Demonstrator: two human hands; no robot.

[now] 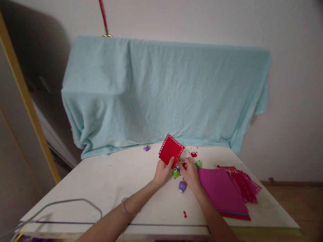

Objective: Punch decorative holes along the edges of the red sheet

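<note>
Beneath, white table (pixel 116 181); behind, towel (pixel 174 90) — left grip (pixel 163 172) tight on paper (pixel 171 149), right grip (pixel 189 170) unclear.

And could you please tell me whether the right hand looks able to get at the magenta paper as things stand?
Probably yes: the magenta paper lies just beside the right hand, its top face mostly uncovered, though that hand seems occupied near the edge of the red sheet.
</note>
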